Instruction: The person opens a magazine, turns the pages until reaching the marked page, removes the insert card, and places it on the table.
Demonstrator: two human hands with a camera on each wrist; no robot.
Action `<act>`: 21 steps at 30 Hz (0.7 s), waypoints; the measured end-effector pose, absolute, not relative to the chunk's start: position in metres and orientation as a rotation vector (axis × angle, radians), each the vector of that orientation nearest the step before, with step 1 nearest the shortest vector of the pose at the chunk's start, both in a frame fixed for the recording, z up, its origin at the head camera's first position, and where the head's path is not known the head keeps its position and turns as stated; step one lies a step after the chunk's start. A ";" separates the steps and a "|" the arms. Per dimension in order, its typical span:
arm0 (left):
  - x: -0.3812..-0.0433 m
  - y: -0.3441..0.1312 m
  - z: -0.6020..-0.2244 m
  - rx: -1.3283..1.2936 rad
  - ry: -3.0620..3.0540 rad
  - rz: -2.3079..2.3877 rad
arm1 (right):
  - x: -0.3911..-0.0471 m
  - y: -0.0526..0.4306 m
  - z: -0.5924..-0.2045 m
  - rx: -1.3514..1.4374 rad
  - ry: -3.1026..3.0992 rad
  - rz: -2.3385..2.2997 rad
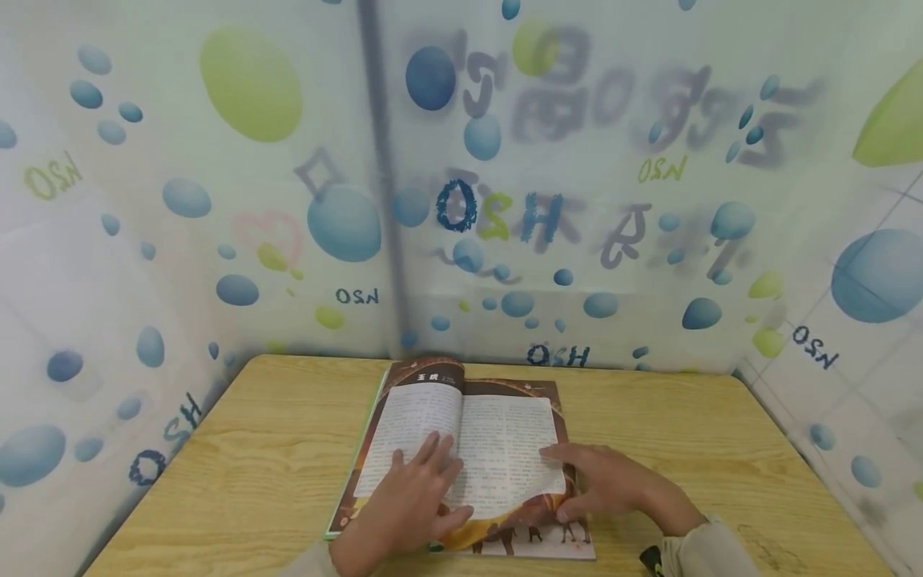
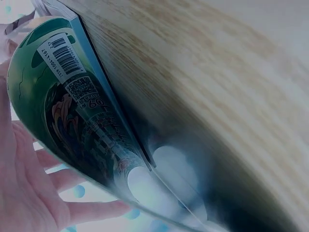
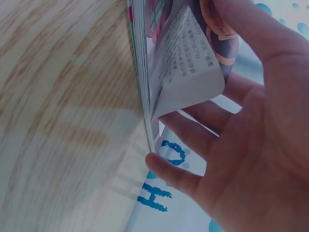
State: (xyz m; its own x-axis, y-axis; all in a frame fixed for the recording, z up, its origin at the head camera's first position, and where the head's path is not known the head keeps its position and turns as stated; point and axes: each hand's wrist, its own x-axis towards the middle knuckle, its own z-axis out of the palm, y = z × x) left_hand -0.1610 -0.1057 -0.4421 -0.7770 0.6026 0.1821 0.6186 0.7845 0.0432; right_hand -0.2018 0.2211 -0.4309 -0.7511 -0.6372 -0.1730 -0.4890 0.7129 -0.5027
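Note:
An open magazine point(image 1: 505, 449) lies on the wooden table, its pages printed with text inside brown borders. My left hand point(image 1: 411, 501) rests spread over the lower left page, close to the fold. In the left wrist view, the green back cover point(image 2: 63, 96) with a barcode curves up, and the fingers of that hand extend behind it. My right hand point(image 1: 613, 481) is at the right edge, holding the lower corner of a raised page point(image 3: 188, 63) between thumb and fingers. Beneath that raised page shows another page point(image 1: 555, 543) with small dark figures along the bottom.
The yellowish wood tabletop point(image 1: 274, 449) extends to both sides of the magazine. A white curtain point(image 1: 288, 264) with blue and green drops and H2O lettering hangs behind the table and along both sides. A small dark object point(image 1: 652, 559) sits by the right sleeve.

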 end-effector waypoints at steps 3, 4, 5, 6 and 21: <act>-0.160 -0.105 -0.442 -0.963 -2.845 -0.147 | -0.202 0.221 -0.430 -0.944 2.630 -0.623; -0.160 -0.104 -0.442 -0.959 -2.842 -0.138 | -0.202 0.220 -0.429 -0.969 2.645 -0.623; -0.160 -0.104 -0.443 -0.959 -2.837 -0.132 | -0.202 0.220 -0.429 -0.984 2.659 -0.629; -0.159 -0.103 -0.443 -0.959 -2.828 -0.118 | -0.202 0.219 -0.428 -0.992 2.671 -0.630; -0.159 -0.098 -0.445 -1.023 -2.636 0.048 | -0.202 0.218 -0.422 -1.014 2.722 -0.732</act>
State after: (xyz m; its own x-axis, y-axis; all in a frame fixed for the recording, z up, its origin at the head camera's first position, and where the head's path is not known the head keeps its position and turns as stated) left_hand -0.1588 -0.0978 -0.4451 -0.6961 0.6630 0.2755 0.6525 0.7442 -0.1426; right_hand -0.2020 0.2177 -0.4225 -0.7615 -0.6474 0.0322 -0.5761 0.6532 -0.4913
